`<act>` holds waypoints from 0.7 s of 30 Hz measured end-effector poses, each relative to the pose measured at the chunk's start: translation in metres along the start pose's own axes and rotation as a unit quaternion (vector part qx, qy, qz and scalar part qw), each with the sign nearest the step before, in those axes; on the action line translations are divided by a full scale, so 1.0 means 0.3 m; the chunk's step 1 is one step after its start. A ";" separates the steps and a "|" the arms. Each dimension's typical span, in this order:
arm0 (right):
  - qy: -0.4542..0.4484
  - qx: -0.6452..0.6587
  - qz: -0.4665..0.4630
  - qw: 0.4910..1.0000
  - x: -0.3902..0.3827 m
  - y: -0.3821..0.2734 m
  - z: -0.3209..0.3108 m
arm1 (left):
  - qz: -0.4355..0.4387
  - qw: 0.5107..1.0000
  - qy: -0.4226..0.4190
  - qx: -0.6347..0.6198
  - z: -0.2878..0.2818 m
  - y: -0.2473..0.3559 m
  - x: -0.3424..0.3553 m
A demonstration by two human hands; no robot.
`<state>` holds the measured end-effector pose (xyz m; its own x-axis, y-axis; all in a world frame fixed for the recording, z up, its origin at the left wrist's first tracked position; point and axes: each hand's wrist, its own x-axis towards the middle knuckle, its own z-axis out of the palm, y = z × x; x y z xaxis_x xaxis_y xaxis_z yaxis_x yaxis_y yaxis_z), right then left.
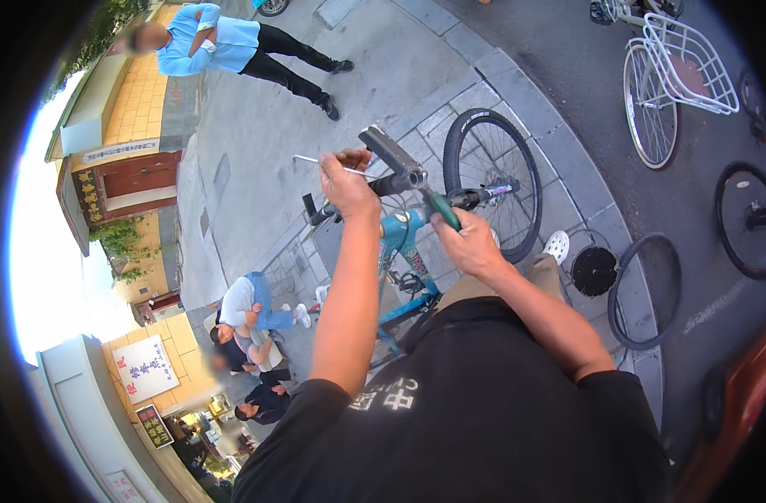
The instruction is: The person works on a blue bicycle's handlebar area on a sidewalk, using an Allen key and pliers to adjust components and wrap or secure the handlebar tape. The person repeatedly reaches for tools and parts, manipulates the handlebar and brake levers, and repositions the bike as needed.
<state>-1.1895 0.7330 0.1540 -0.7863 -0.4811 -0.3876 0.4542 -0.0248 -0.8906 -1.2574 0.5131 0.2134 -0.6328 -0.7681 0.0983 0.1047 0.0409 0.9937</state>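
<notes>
Grey pavement (265,134) spreads beneath everything. On it stands a teal bicycle (405,222), its bar end and stem directly in front of the person, between the two hands, and its front tyre (452,159) just beyond the right hand. A white bicycle (648,101) at the upper right carries a white wire basket (718,99); a reddish-brown patch shows through the bars, but I cannot tell whether it lies inside. A loose tyre (615,298) is at the right, near a round black object (595,271) whose contents, if it is a container, cannot be made out. The right hand (471,243) has its fingers closed around a green-handled tool (443,211) pointing at the stem. The left hand's (349,186) fingers are curled on a slim metal rod (306,158).
</notes>
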 end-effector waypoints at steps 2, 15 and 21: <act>0.022 -0.007 0.068 0.997 0.027 0.062 -0.019 | -0.022 0.999 -0.038 -0.022 -0.008 0.015 0.003; 0.030 -0.015 -0.021 0.999 -0.055 0.014 0.040 | -0.048 0.998 -0.027 -0.007 -0.018 0.030 0.011; 0.015 -0.093 0.138 0.986 -0.052 0.124 -0.067 | -0.149 0.973 -0.172 -0.035 -0.012 0.122 0.044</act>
<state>-1.1689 0.7571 0.1221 -0.6564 -0.4209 -0.6261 0.5709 0.2654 -0.7769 -1.2592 0.5020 0.2508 -0.8611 -0.4792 -0.1696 -0.0790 -0.2033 0.9759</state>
